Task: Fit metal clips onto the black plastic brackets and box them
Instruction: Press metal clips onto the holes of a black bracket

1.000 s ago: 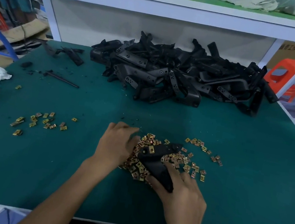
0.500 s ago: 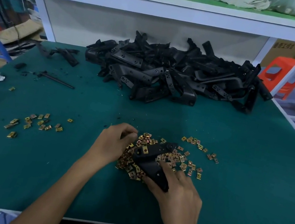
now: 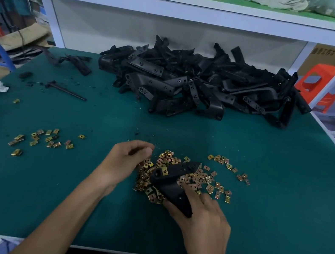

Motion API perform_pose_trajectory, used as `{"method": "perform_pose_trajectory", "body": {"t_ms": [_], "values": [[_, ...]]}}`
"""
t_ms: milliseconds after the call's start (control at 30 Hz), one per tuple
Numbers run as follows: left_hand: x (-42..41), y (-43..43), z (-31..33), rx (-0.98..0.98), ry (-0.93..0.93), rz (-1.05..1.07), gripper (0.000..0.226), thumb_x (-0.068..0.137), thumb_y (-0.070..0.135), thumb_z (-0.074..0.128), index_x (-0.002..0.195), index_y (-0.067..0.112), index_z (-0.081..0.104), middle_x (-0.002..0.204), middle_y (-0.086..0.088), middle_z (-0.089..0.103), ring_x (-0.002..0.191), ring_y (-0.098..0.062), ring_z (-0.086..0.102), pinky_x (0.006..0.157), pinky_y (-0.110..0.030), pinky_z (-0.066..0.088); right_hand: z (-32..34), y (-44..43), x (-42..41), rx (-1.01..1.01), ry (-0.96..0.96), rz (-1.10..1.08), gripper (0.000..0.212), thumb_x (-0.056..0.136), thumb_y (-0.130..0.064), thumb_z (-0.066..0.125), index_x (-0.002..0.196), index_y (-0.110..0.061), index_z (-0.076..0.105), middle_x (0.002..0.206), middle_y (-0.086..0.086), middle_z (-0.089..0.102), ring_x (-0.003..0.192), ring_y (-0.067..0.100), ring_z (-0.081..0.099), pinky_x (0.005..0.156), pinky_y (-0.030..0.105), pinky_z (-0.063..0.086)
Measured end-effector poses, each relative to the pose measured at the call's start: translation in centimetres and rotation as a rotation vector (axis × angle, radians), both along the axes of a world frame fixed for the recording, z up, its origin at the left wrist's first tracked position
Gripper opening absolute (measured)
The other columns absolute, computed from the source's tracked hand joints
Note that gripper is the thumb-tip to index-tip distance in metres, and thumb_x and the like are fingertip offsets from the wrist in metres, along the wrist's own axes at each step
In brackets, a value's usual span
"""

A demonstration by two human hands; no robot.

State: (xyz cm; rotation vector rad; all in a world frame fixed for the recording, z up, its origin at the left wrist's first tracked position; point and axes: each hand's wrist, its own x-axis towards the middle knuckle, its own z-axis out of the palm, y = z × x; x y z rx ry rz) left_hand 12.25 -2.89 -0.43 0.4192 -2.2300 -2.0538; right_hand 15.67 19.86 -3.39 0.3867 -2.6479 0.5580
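Left hand (image 3: pixel 127 161) and right hand (image 3: pixel 207 218) bare, forearms too.

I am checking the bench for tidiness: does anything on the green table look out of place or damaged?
Small black plastic crumbs lie scattered at the left rear of the green mat, beside a thin black rod; they look like broken-off bits. One gold-coloured metal clip lies alone near the left edge.

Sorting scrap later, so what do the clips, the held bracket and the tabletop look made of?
Clips: likely plated metal, shiny gold glints. Bracket: probably moulded plastic, matte black, screw holes. Tabletop: seemingly a green mat, dull, no glare.
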Motion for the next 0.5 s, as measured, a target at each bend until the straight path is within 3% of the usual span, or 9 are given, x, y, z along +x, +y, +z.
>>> {"method": "perform_pose_trajectory", "body": {"t_ms": [133, 267, 400, 500], "values": [[0.05, 0.07, 0.19, -0.05, 0.004, -0.016, 0.015, 0.096, 0.022, 0.068, 0.099, 0.034, 0.077, 0.097, 0.001, 0.078, 0.091, -0.009, 0.07, 0.078, -0.019, 0.056, 0.02, 0.02, -0.05, -0.003, -0.006, 0.0, 0.06, 0.078, -0.075, 0.049, 0.109, -0.032, 0.077, 0.074, -0.006, 0.062, 0.067, 0.019, 0.062, 0.048, 0.028, 0.042], [0.08, 0.06, 0.5, -0.126, 0.026, -0.022, 0.017, 0.097, 0.026, 0.067, 0.096, 0.041, 0.076, 0.098, 0.018, 0.077, 0.097, 0.003, 0.069, 0.081, -0.012, 0.049, -0.01, 0.06, -0.05, 0.005, -0.016, -0.001, 0.059, 0.078, -0.075, 0.051, 0.111, -0.033, 0.076, 0.075, -0.006, 0.062, 0.068, 0.019, 0.062, 0.05, 0.026, 0.041], [-0.04, 0.07, 0.37, -0.132, 0.018, 0.028, 0.018, 0.095, 0.016, 0.07, 0.099, 0.032, 0.076, 0.091, 0.006, 0.079, 0.091, -0.014, 0.074, 0.086, -0.029, 0.058, 0.12, 0.0, -0.04, -0.002, -0.005, -0.001, 0.059, 0.078, -0.075, 0.05, 0.109, -0.033, 0.077, 0.074, -0.006, 0.063, 0.068, 0.02, 0.063, 0.048, 0.028, 0.043], [0.01, 0.1, 0.49, -0.142, 0.012, 0.009, 0.014, 0.093, 0.014, 0.071, 0.096, 0.027, 0.076, 0.088, 0.003, 0.079, 0.086, -0.015, 0.075, 0.079, -0.03, 0.061, 0.31, -0.05, 0.02, 0.004, -0.006, 0.001, 0.06, 0.078, -0.075, 0.049, 0.109, -0.032, 0.077, 0.074, -0.005, 0.063, 0.067, 0.022, 0.063, 0.048, 0.029, 0.043]]}}
